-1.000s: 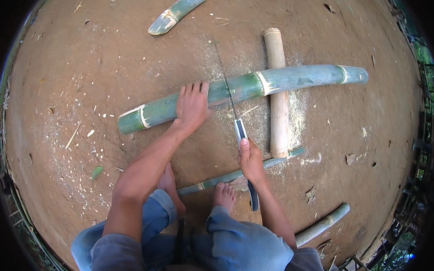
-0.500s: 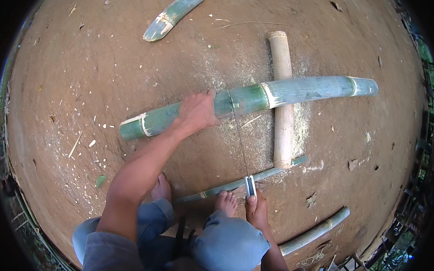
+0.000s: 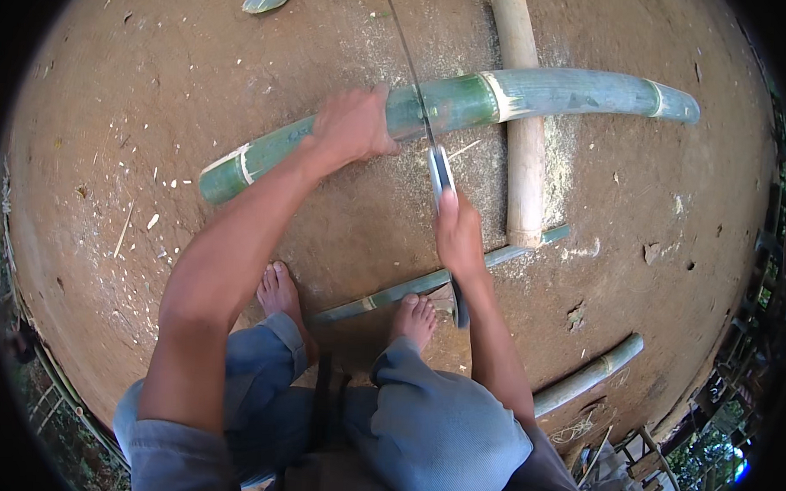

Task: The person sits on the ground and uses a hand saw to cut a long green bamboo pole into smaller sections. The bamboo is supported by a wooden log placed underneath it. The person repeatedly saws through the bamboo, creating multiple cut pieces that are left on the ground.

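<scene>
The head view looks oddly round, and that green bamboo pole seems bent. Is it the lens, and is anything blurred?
Head view: the fisheye lens bows the thick green bamboo pole and darkens the corners; the daylight is soft, without glare; the thin saw blade looks slightly smeared, while the left hand and right hand are sharp.

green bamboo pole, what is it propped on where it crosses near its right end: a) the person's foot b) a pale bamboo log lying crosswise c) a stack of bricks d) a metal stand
b: the green bamboo pole lies across a pale bamboo log set crosswise under it on the dirt ground, while the left hand presses the pole down and the right hand holds the saw whose blade crosses the pole.
</scene>
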Available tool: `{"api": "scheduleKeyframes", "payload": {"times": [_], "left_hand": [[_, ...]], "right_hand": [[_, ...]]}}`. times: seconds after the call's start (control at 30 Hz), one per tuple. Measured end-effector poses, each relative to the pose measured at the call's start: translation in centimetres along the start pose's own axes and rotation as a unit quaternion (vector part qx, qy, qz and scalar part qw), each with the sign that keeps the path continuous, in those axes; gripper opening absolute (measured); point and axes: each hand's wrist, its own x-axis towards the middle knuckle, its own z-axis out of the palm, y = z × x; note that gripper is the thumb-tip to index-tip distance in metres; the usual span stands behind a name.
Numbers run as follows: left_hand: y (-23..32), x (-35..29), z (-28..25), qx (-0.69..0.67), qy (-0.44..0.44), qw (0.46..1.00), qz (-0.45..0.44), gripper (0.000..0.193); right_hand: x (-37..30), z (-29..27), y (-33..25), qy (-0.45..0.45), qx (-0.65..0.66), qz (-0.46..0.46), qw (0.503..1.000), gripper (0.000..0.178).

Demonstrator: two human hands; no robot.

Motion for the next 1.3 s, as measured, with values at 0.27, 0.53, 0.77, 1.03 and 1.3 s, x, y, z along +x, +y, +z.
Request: {"api": "scheduleKeyframes", "payload": {"times": [0.27,0.53,0.77,1.03,1.3], "left_hand": [[-2.5,1.7,-0.8,-0.027,-0.025,0.999,0.017,0.074],[-4.1,2.3,0.1,-0.042,-0.039,0.997,0.052,0.079],[-1.7,2.6,-0.9,-0.033,-0.062,0.997,0.041,0.073],[-5.8,4.5,-2.6,-0.158,-0.136,0.977,0.038,0.069],[-2.8,0.7,1.2,0.011,0.037,0.998,0.049,0.075]], "right_hand": [[-9.4,-2.1,3.1,0.002,0.044,-0.043,0.998,0.044],[-7.2,-1.8,0.9,-0.04,0.035,0.012,0.998,0.05],[2.3,0.3,-0.4,-0.01,0.014,-0.005,1.0,0.054],[-8.3,-0.1,3.6,0.029,0.072,-0.053,0.996,0.061],[0.3,-0.7,-1.9,-0.051,0.075,0.011,0.996,0.065]]}}
